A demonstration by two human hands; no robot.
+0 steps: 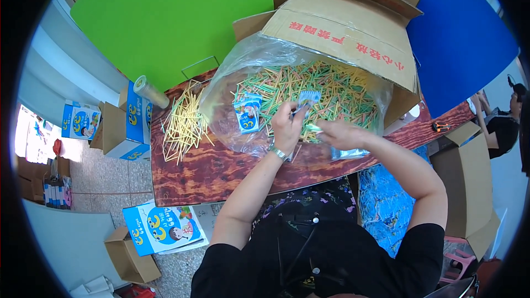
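Pinched in my left hand (287, 128) is a small blue-and-white packet (309, 97), its top standing above the fingers. My right hand (340, 134) is close beside it, fingers closed on some pale green sticks (313, 128) that are slightly blurred. Behind both hands spreads a heap of thin green, yellow and pink sticks (331, 85) in a clear plastic bag (221, 94). A blue-and-white packet (247, 114) lies on the bag left of my left hand. Partly under my right wrist is another packet (348, 154).
A pile of yellow sticks (186, 124) lies on the left of the wood-patterned table (221, 176), near a clear cylindrical container (152, 91). A large cardboard box (342, 27) stands behind the bag. Blue printed boxes (135, 124) are at left. Another person (502, 127) is at far right.
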